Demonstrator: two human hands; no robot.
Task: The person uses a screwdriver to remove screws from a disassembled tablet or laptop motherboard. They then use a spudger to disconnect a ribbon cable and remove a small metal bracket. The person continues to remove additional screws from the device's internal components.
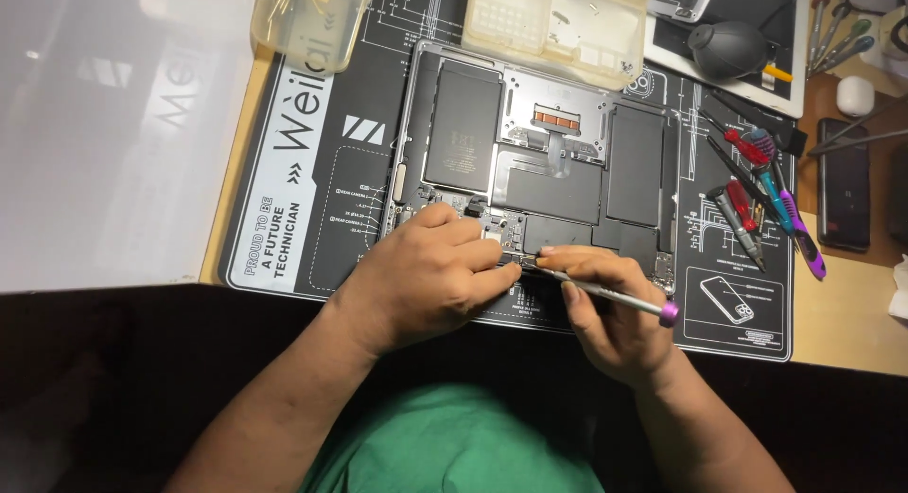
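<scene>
Head view, largest to smallest:

- Wooden surface [851,337] is carrying a black rubber repair mat with white printed diagrams [331,172], which is lying under everything in hand.
- Opened silver laptop with its bottom cover off [539,153] is lying flat in the middle of the mat; black battery cells, a copper-coloured connector strip and the circuit board along the near edge are showing, so the opening-up is judged already done, while the board and batteries are sitting in place, not yet lifted out.
- Clear plastic compartment box [558,20] is resting against the laptop's far edge, with a few small parts lying in it.
- Left hand [430,276] is resting curled on the laptop's near edge, fingertips pressed together and bearing down on the board just beside the tool's tip; whether it is pinching anything cannot be told.
- Right hand [610,313] is pinching a slim silver screwdriver with a purple end cap [615,299], its tip meeting the board's near edge between the two hands.
- Loose cluster of red, teal and purple-handled screwdrivers [766,186] is lying on the mat's right side, well apart from the hands.
- Black rubber dust blower [728,47] is sitting at the far right.
</scene>
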